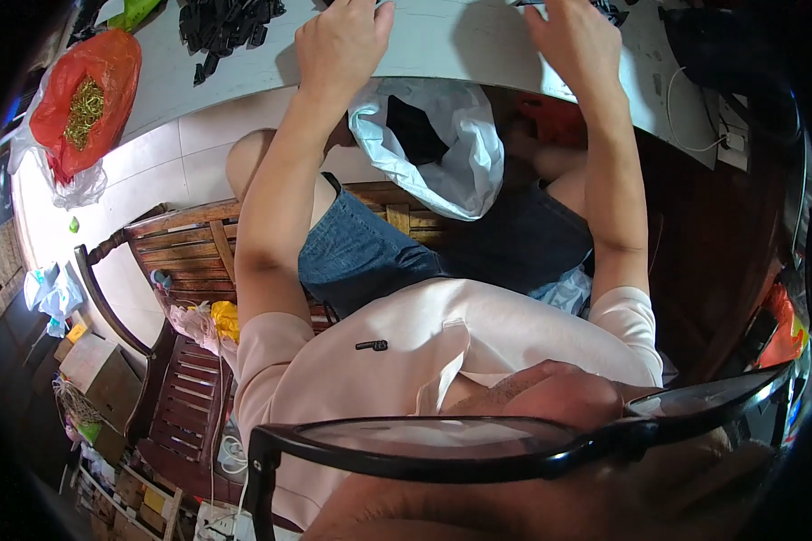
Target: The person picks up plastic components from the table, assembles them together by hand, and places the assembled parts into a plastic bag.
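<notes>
Along the pale grey tabletop [451, 50], we are seeing the left hand [345, 45] near twelve o'clock and the right hand [579, 41] at one; their fingertips are falling outside the view, so we cannot tell whether either is grasping or released. Small black angular pieces [615, 13] are lying just beyond the right hand; their axes are staying unclear to us. At eleven, a heap of narrow black pieces [235, 25] is lying jumbled, its lowest piece pointing to seven, long axis running one-to-seven. Our judgement: we should be taking pieces singly, aligning long axes, keeping wrists steady.
</notes>
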The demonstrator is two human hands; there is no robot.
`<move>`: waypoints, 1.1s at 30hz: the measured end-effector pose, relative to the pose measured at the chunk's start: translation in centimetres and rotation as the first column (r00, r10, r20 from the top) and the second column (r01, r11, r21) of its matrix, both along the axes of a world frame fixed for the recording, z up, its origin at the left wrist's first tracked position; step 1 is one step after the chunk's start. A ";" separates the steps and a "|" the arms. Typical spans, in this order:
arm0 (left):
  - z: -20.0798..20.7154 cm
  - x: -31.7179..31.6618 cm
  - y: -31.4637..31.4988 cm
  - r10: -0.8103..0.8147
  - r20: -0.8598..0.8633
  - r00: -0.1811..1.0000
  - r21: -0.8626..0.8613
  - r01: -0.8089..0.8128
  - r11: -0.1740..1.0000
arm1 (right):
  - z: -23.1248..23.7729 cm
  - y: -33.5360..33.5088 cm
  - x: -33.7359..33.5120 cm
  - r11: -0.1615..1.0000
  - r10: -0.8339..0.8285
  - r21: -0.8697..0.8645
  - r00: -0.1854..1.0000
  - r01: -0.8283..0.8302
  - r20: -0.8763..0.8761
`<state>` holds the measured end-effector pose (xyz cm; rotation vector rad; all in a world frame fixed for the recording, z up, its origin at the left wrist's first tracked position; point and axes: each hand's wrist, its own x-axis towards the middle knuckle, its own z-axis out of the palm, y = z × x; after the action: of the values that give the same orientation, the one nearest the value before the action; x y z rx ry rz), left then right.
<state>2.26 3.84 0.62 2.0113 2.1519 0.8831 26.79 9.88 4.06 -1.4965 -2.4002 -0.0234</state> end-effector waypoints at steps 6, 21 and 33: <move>-0.6 -1.0 0.0 -0.076 0.037 0.996 0.083 0.073 0.994 | -0.1 0.6 0.2 0.991 -0.133 0.004 0.987 0.133 0.086; 0.1 -1.4 -0.1 -0.269 0.191 0.944 0.025 0.269 0.963 | -0.4 -0.5 -1.5 0.960 0.181 -0.125 0.894 -0.252 -0.411; 1.3 -0.8 -1.4 -0.284 0.151 0.947 -0.132 0.304 0.943 | -1.0 -0.4 -2.7 0.890 0.019 -0.360 0.812 -0.279 -0.584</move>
<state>1.43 2.41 1.87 2.0624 1.7320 0.7547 24.12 9.52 3.02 -1.2164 -2.0765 0.9231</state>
